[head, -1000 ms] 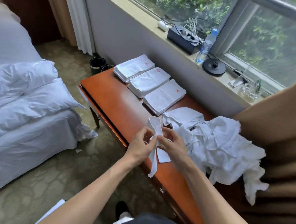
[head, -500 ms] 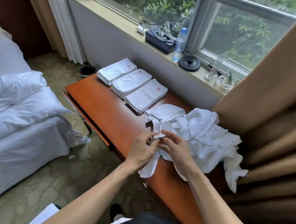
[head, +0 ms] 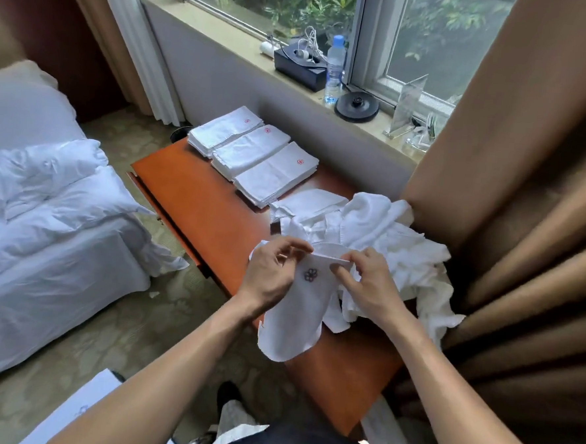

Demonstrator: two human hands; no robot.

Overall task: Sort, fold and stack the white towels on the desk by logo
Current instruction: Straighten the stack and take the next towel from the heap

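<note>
Three folded stacks (head: 251,152) with red logos sit at eleven o'clock on the worktop (head: 209,213); a loose heap (head: 387,227) at two o'clock is unsorted. The left hand (head: 274,275) and right hand (head: 366,289) pinch one towel (head: 296,318), dark logo (head: 310,274) showing, above the near edge.

Count recorded: one desk (head: 197,195), three folded stacks (head: 251,152) of red-logo towels, one held towel (head: 296,311) with a dark flower logo, one loose heap (head: 380,227) whose towel number cannot be fixed from this angle, and, on one sill (head: 228,24), one water bottle (head: 334,70), one black box (head: 296,67), one round black base (head: 356,106).
</note>
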